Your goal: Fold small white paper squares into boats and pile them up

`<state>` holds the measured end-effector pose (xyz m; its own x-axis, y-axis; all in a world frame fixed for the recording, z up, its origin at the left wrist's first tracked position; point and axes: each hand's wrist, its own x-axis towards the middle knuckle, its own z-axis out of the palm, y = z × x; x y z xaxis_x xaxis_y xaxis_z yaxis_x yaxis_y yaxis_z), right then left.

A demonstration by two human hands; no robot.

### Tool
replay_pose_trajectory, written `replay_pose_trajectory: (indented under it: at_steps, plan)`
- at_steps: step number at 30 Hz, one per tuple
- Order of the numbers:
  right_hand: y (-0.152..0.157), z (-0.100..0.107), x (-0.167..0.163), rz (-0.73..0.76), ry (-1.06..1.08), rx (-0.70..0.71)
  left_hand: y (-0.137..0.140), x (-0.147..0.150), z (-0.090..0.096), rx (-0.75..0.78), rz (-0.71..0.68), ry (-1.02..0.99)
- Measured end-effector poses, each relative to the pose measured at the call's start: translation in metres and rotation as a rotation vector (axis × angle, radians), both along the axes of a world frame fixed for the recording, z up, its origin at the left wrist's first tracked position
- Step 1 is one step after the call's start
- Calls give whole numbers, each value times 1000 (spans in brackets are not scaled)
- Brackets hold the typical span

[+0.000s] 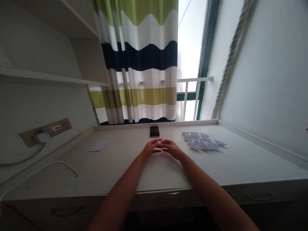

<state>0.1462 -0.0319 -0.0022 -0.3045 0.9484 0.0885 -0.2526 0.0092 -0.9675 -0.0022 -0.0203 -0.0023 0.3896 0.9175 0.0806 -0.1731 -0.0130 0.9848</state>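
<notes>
Between my two hands, just above the desk, is a small piece of folded white paper (160,145), seen nearly edge-on. The fingers of my left hand (150,149) pinch it from the left. From the right, my right hand (171,148) grips the same piece, its fingertips close to those of the left. Much of the paper is hidden by the fingers. Right of my hands lies a cluster of folded paper pieces (202,141) with pointed ends, overlapping each other. Flat on the desk at the left are some plain white paper sheets (98,145).
A phone (154,132) lies just beyond my hands. White cables (64,163) run over the desk's left side from plugs in a wall socket (44,132). The desk (115,173) has raised edging at its back and sides; a striped curtain (144,57) hangs behind it.
</notes>
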Motion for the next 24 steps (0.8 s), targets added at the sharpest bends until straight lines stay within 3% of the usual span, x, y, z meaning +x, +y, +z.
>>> replay_pose_trajectory:
  at_steps: [8, 24]
  plan:
    - [0, -1, 1, 63, 83, -45, -1, 2, 0, 20, -30, -30]
    - [2, -3, 1, 54, 72, -68, -2, 2, -1, 24, -37, -19]
